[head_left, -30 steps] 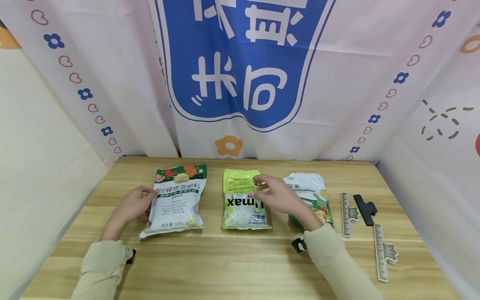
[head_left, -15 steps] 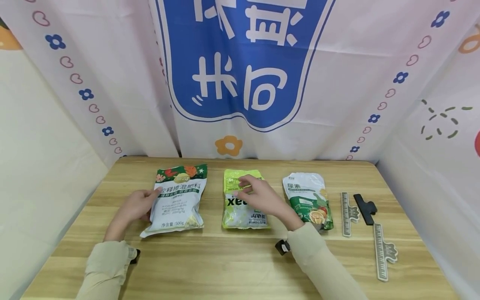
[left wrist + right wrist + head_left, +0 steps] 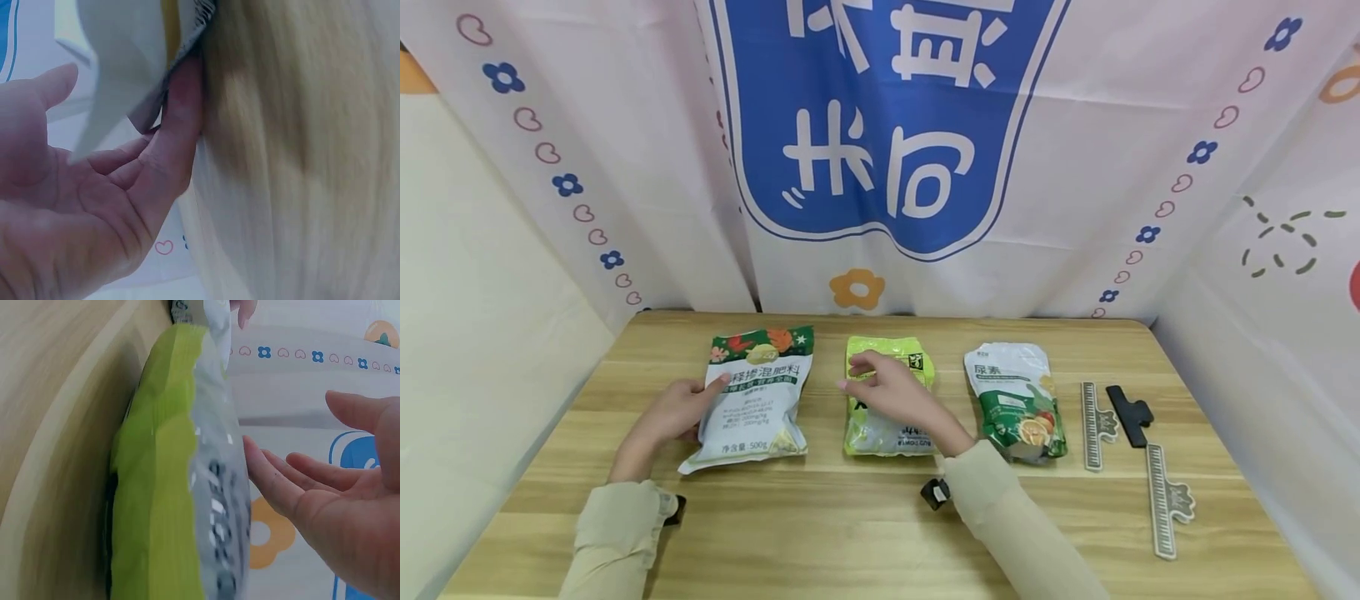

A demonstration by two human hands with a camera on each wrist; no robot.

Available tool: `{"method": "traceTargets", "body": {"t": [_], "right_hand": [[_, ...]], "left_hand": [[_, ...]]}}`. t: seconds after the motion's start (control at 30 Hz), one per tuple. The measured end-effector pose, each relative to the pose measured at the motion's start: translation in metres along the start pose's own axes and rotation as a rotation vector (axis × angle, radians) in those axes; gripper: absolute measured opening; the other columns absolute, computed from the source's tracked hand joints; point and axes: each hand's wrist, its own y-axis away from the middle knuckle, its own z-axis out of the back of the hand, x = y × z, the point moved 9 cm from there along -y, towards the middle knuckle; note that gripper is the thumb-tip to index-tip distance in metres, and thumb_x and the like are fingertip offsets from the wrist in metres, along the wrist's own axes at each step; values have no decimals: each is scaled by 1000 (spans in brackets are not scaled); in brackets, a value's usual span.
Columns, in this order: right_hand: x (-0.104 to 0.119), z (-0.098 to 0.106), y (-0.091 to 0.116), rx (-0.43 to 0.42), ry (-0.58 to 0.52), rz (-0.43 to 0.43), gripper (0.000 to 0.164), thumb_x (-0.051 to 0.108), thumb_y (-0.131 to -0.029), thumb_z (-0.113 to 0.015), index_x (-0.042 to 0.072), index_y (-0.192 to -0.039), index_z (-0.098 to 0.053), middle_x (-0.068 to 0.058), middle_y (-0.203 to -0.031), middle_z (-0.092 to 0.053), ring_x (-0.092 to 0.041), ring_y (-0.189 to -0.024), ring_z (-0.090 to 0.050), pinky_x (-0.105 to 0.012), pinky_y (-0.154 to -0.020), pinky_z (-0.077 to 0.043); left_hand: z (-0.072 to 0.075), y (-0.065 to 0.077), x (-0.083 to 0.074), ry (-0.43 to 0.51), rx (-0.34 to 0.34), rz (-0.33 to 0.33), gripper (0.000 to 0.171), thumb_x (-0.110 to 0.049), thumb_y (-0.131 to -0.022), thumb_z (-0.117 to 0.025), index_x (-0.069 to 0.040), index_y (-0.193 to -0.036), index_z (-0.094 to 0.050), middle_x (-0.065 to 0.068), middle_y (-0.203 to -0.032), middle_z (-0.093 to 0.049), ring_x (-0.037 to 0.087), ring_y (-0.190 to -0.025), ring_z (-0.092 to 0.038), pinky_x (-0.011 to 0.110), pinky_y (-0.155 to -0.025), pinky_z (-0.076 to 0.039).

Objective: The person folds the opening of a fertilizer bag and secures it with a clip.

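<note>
At the left, a white fertilizer bag (image 3: 752, 412) with a green floral top lies on the table. My left hand (image 3: 673, 412) holds its left edge, thumb over the face and fingers tucked beneath; in the left wrist view the fingers (image 3: 184, 103) pass between bag and wood. A yellow-green and silver bag (image 3: 891, 442) lies in the middle, partly hidden by my right hand (image 3: 898, 392). That hand is held over it with fingers loosely bent; the right wrist view shows thumb and fingertips (image 3: 253, 450) spread, nothing between them.
A white and green pouch (image 3: 1011, 400) lies right of the middle bag. Farther right are two silver ruler-like clips (image 3: 1092, 425) with decorative handles and a black clip (image 3: 1127, 415). A printed cloth (image 3: 1075, 208) hangs behind the wooden table (image 3: 820, 533).
My right hand has moved left from beside the white and green pouch to above the middle bag, uncovering the pouch. The left hand has slid slightly farther over the left bag's edge.
</note>
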Motion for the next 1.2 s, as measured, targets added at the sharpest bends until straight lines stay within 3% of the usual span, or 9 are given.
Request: {"method": "traceTargets", "body": {"t": [0.17,0.33,0.53,0.83,0.93,1.07,1.2], "right_hand": [[1,-18,-9,75,-142,-60,68,44,-102,-68,5,-154,-48,-15,-141,-67,-33,-112,-76,-43,-101,-60],[2,-40,-15,141,-278,-139,78,42,-102,-69,1,-160,-37,-19,-144,-62,-34,-116,-74,-44,-103,-60],[0,-62,-19,141,-329,-215,81,44,-102,-69,-1,-160,-35,-20,-145,-62,-32,-111,-74,-41,-97,-62],[0,-81,-23,154,-369,-228,78,44,-101,-69,-2,-157,-40,-18,-140,-64,-29,-112,-72,-42,-94,-63],[0,-83,-27,139,-411,-240,69,41,-102,-69,-4,-149,-47,-18,-134,-67,-31,-110,-73,-42,-91,-64],[-2,-90,-33,128,-452,-258,45,35,-102,-70,-3,-124,-59,-16,-119,-70,-27,-101,-74,-41,-87,-65],[-3,-96,-36,119,-466,-270,31,28,-102,-70,0,-106,-59,-12,-105,-69,-20,-91,-71,-40,-86,-64]], "left_hand": [[0,0,0,-1,-3,11,63,-63,-107,-46,-2,-95,-60,3,-78,-64,14,-60,-57,29,-51,-47],[-3,1,0,-2,7,17,60,-62,-106,-50,-5,-89,-62,0,-75,-65,13,-62,-57,29,-53,-47],[-6,2,-1,22,16,19,56,-55,-107,-53,-3,-92,-67,0,-73,-70,12,-61,-61,29,-53,-50],[-4,3,1,1,15,31,59,-56,-107,-52,2,-103,-66,3,-77,-70,13,-63,-61,29,-54,-50],[-3,2,2,6,15,41,61,-58,-106,-51,2,-108,-66,3,-79,-69,13,-64,-60,29,-55,-49],[-5,1,3,30,20,59,62,-58,-106,-52,2,-110,-66,3,-80,-69,13,-65,-61,30,-56,-51],[-6,0,5,30,25,79,60,-57,-105,-54,1,-108,-66,3,-80,-69,14,-66,-62,31,-58,-52]]}}
